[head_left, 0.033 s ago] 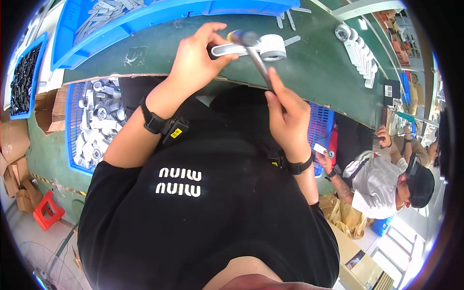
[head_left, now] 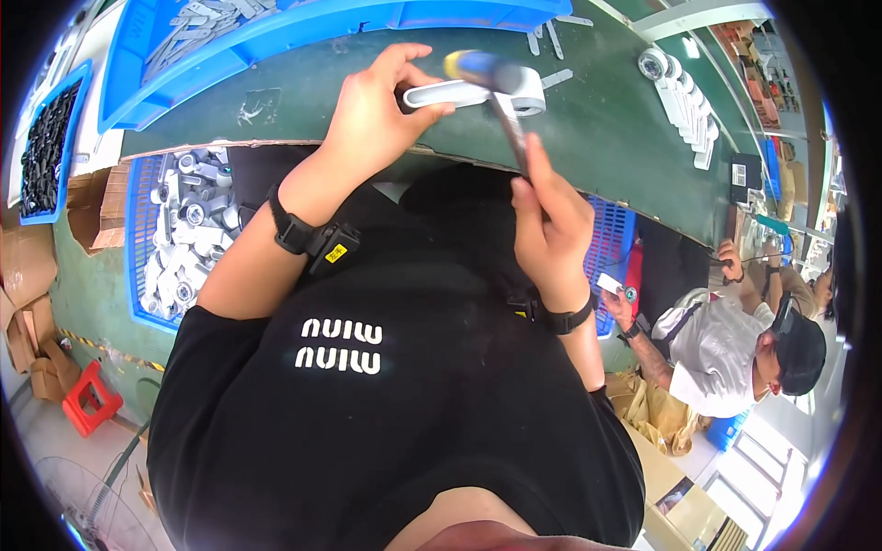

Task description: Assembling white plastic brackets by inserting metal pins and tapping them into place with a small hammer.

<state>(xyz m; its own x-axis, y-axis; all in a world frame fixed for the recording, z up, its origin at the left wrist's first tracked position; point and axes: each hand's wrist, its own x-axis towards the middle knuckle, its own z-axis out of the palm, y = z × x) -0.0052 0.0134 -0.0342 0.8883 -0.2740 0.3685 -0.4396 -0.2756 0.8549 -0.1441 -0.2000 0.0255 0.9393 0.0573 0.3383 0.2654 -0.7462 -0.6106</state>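
Note:
My left hand (head_left: 378,106) is closed on the narrow end of a white-and-grey plastic part (head_left: 448,93), a long handle with a thick round end, held at the green worktable (head_left: 303,106). In my right hand (head_left: 556,211) is the shaft of a mallet (head_left: 512,129). Its blurred head, yellow at one end and dark at the other, hovers over the part near the round end and hides some of it. Whether the head touches the part I cannot tell.
Flat grey strips fill a blue tray (head_left: 303,35) at the back left, with several loose beside it. Similar white parts (head_left: 680,101) line the table's right. A blue crate (head_left: 142,230) of white parts stands below left. A co-worker (head_left: 712,344) is at the right.
The mallet head has swung to the right, from over the middle of the part to near its round end. My right hand has shifted slightly right and down; the left stays put.

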